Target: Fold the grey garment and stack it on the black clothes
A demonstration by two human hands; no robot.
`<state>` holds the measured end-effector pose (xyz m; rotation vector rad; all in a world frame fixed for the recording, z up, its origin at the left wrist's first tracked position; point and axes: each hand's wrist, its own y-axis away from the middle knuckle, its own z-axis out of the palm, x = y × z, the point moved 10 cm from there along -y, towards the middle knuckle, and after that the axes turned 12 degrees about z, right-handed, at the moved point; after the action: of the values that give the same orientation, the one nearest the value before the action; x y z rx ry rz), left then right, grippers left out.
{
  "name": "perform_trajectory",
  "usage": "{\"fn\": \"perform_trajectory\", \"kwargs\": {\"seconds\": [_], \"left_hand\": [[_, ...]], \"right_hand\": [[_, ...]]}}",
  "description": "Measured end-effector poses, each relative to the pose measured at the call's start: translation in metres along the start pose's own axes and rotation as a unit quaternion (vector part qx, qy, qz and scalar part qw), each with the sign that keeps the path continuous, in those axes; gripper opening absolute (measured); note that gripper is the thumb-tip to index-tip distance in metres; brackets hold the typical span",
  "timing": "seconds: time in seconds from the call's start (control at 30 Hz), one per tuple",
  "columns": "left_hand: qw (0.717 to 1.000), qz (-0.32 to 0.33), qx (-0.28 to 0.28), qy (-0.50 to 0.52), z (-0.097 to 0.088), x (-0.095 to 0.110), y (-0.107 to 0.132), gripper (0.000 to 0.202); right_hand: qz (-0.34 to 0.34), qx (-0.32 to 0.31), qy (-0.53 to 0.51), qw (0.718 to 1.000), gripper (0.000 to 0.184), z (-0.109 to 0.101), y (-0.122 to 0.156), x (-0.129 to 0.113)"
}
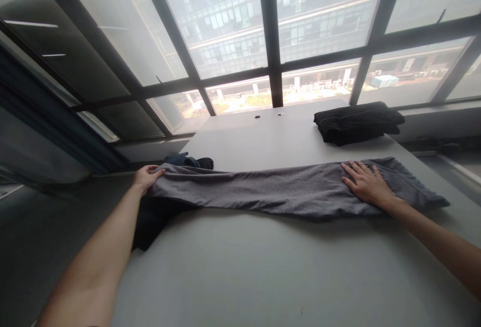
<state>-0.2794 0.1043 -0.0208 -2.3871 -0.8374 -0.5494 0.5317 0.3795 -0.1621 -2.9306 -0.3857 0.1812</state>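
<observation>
A long grey garment (263,191), likely trousers folded lengthwise, lies stretched across the pale table (240,267). My left hand (148,177) grips the garment's left end at the table's left side. My right hand (366,183) rests flat on its right part, fingers spread, near a pocket-like seam. A dark garment (156,221) lies partly under the grey cloth's left end, its hidden part out of sight.
A folded black garment (356,123) sits at the table's far right. A crumpled dark cloth bundle (190,161) lies behind the grey garment. Two small round holes (268,115) mark the far table end, which meets a large framed window (270,26).
</observation>
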Motion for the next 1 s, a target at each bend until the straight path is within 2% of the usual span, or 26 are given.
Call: {"fn": "perform_trajectory", "kwargs": {"seconds": [0.1,0.2,0.33,0.47,0.6,0.67,0.73,0.8,0.9,0.93,1.0], "left_hand": [[0.999,-0.032,-0.013,0.019,0.002,-0.005,0.007,0.044],[0.999,-0.045,-0.003,0.027,-0.002,-0.005,0.008,0.035],[0.998,-0.036,0.052,0.024,-0.014,0.001,0.004,0.025],[0.992,-0.035,0.117,0.003,-0.023,0.002,0.003,0.026],[0.994,-0.033,0.1,-0.029,-0.019,0.001,0.005,0.026],[0.994,-0.023,0.091,-0.051,-0.017,0.01,0.009,0.032],[0.992,0.016,0.094,-0.082,-0.011,0.035,0.018,0.039],[0.984,0.111,0.073,-0.12,0.013,0.08,0.035,0.04],[0.944,0.293,-0.047,-0.144,0.09,0.155,0.083,0.042],[0.931,0.327,-0.078,-0.146,0.114,0.17,0.101,0.046],[0.916,0.347,-0.127,-0.156,0.155,0.181,0.131,0.056]], "right_hand": [[-0.003,0.011,-0.028,1.0,0.065,0.003,-0.001,0.003],[-0.01,0.022,-0.071,0.997,0.065,0.005,-0.002,0.007],[-0.016,0.037,-0.119,0.992,0.07,0.008,-0.003,0.013],[-0.012,0.034,-0.112,0.993,0.074,0.012,-0.005,0.015],[-0.008,0.035,-0.11,0.993,0.075,0.012,-0.006,0.018],[-0.009,0.029,-0.111,0.993,0.075,0.014,-0.006,0.021],[-0.007,0.022,-0.106,0.994,0.075,0.015,-0.008,0.021],[0.01,0.028,-0.091,0.995,0.072,0.012,-0.011,0.017],[-0.003,0.048,-0.066,0.997,0.066,0.0,-0.014,-0.018],[-0.029,0.049,-0.064,0.996,0.065,-0.003,-0.014,-0.038],[-0.081,0.03,-0.065,0.994,0.064,0.0,-0.012,-0.078]]}}
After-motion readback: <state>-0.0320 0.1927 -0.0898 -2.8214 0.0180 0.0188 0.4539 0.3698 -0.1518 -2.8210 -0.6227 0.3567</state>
